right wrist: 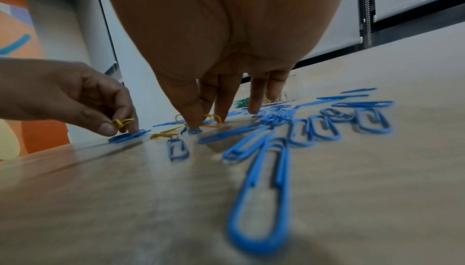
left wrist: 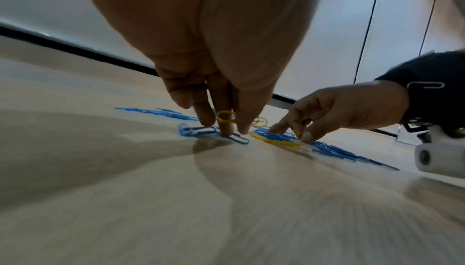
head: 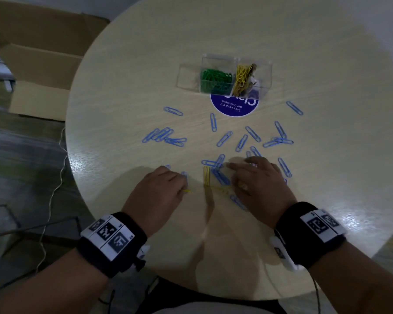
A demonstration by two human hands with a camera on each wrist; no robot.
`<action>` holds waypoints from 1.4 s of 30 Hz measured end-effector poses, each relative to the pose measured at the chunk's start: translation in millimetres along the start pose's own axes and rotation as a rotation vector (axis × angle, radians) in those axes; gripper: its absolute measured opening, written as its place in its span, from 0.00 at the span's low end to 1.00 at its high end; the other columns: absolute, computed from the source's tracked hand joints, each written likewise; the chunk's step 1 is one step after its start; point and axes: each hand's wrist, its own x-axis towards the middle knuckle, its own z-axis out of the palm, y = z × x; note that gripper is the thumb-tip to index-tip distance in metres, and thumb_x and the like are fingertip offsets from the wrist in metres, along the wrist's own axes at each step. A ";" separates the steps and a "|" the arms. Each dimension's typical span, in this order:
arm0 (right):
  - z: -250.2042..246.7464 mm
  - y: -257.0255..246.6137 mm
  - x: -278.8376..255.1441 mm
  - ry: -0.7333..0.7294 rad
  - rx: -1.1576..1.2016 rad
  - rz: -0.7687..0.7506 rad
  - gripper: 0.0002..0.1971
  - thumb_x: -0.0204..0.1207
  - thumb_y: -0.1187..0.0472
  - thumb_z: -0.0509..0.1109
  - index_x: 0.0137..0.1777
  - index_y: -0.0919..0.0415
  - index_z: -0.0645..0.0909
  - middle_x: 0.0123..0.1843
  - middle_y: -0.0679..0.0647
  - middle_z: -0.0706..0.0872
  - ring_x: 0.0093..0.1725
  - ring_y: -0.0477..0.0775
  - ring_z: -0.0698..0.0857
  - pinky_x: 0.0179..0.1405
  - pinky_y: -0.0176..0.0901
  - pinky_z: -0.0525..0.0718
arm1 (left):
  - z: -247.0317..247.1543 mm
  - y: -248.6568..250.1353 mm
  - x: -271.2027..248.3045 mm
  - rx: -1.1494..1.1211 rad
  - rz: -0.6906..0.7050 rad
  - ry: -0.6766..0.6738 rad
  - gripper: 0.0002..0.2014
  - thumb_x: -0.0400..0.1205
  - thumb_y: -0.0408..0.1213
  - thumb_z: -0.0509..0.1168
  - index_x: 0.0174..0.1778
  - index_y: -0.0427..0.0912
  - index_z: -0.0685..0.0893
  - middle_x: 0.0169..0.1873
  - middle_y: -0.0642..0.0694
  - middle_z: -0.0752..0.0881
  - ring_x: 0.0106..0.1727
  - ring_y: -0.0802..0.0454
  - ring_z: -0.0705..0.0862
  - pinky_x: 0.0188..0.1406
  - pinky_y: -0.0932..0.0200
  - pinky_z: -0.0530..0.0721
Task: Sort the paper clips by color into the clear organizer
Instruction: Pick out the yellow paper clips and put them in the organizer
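A clear organizer [head: 188, 75] stands at the table's far side, with green clips [head: 216, 78] in one compartment and yellow clips [head: 243, 75] in the compartment to their right. Several blue clips [head: 224, 138] lie scattered across the table. My left hand [head: 179, 181] is low on the table and pinches a yellow clip [left wrist: 225, 116], its fingertips touching a blue clip [left wrist: 201, 131]. My right hand [head: 234, 175] pinches another yellow clip [right wrist: 212, 119], with the index finger stretched onto blue clips. Between the hands, loose yellow clips [head: 206, 175] lie on the table.
A round blue sticker [head: 234, 106] lies on the round wooden table [head: 145, 64], partly under the organizer. Flattened cardboard [head: 43, 60] sits on the floor to the left, beside a thin cable [head: 55, 189]. A big blue clip [right wrist: 264, 189] lies close under my right wrist.
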 end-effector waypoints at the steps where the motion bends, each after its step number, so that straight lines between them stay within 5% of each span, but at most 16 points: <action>1: 0.0 0.6 1.3 0.037 0.011 0.023 0.05 0.65 0.53 0.67 0.41 0.47 0.79 0.66 0.38 0.84 0.67 0.60 0.77 0.58 0.54 0.77 | -2.5 -1.7 -0.7 0.000 -0.024 0.016 0.09 0.83 0.41 0.60 0.38 0.47 0.80 0.33 0.48 0.83 0.42 0.42 0.80 0.50 0.51 0.77; 5: -3.8 -5.3 2.4 0.208 0.162 -0.015 0.02 0.68 0.58 0.67 0.39 0.53 0.81 0.48 0.50 0.89 0.51 0.60 0.82 0.52 0.53 0.79 | -10.5 -8.3 4.9 -0.039 -0.102 0.037 0.04 0.77 0.43 0.63 0.42 0.48 0.81 0.36 0.49 0.84 0.45 0.43 0.80 0.44 0.45 0.81; 9: 0.2 -21.9 -1.9 0.024 0.136 -0.198 0.01 0.68 0.61 0.68 0.39 0.56 0.78 0.40 0.51 0.85 0.44 0.60 0.81 0.49 0.53 0.79 | -6.5 -6.1 27.4 -0.097 0.110 -0.037 0.07 0.78 0.43 0.65 0.50 0.49 0.83 0.46 0.53 0.87 0.53 0.47 0.80 0.50 0.50 0.80; 12: -0.2 -10.4 -2.0 0.035 0.160 -0.091 0.03 0.66 0.61 0.68 0.40 0.55 0.78 0.43 0.52 0.88 0.45 0.61 0.83 0.49 0.51 0.78 | 2.3 -5.1 36.4 -0.033 0.215 -0.103 0.04 0.78 0.44 0.66 0.46 0.52 0.79 0.43 0.54 0.85 0.54 0.49 0.80 0.48 0.51 0.77; 16: -6.6 9.0 -2.8 0.106 0.246 0.066 0.05 0.63 0.61 0.71 0.38 0.54 0.80 0.50 0.51 0.91 0.51 0.61 0.84 0.52 0.45 0.77 | 6.6 -13.9 34.1 -0.014 0.180 -0.122 0.04 0.78 0.44 0.65 0.47 0.52 0.79 0.43 0.54 0.85 0.52 0.48 0.79 0.48 0.49 0.79; 24: -6.0 -12.8 -1.4 0.068 0.179 0.005 0.03 0.66 0.58 0.70 0.38 0.53 0.84 0.37 0.52 0.84 0.42 0.59 0.82 0.46 0.47 0.75 | 8.4 -21.2 33.5 -0.021 0.099 -0.138 0.09 0.79 0.40 0.66 0.54 0.47 0.85 0.44 0.48 0.85 0.46 0.44 0.80 0.49 0.49 0.80; 28: -3.8 -5.6 -1.0 0.028 0.158 0.138 0.03 0.63 0.59 0.72 0.37 0.53 0.83 0.37 0.53 0.84 0.42 0.61 0.83 0.43 0.46 0.77 | 2.5 -18.6 39.4 0.071 0.107 -0.190 0.11 0.77 0.45 0.58 0.43 0.47 0.84 0.42 0.47 0.81 0.44 0.43 0.80 0.41 0.46 0.82; 33: -11.7 8.9 -5.2 0.036 0.201 0.220 0.04 0.62 0.60 0.72 0.36 0.51 0.81 0.36 0.51 0.82 0.41 0.59 0.83 0.40 0.43 0.76 | -0.5 -5.1 42.8 0.243 0.110 -0.229 0.06 0.69 0.42 0.66 0.35 0.44 0.80 0.35 0.44 0.79 0.37 0.40 0.80 0.31 0.48 0.79; 39: -32.4 24.4 -2.6 0.144 0.273 0.263 0.08 0.62 0.63 0.77 0.36 0.50 0.82 0.34 0.49 0.81 0.37 0.55 0.83 0.37 0.39 0.73 | -20.6 7.3 69.2 -0.041 -0.052 -0.044 0.08 0.76 0.47 0.58 0.38 0.48 0.80 0.32 0.47 0.81 0.32 0.42 0.84 0.26 0.50 0.81; 42: -45.9 32.3 2.9 0.205 0.306 0.281 0.09 0.64 0.64 0.77 0.36 0.49 0.81 0.34 0.48 0.82 0.37 0.52 0.83 0.40 0.48 0.80 | -40.5 15.5 107.0 -0.158 -0.121 0.100 0.05 0.79 0.45 0.65 0.44 0.49 0.82 0.36 0.48 0.85 0.35 0.45 0.85 0.33 0.51 0.83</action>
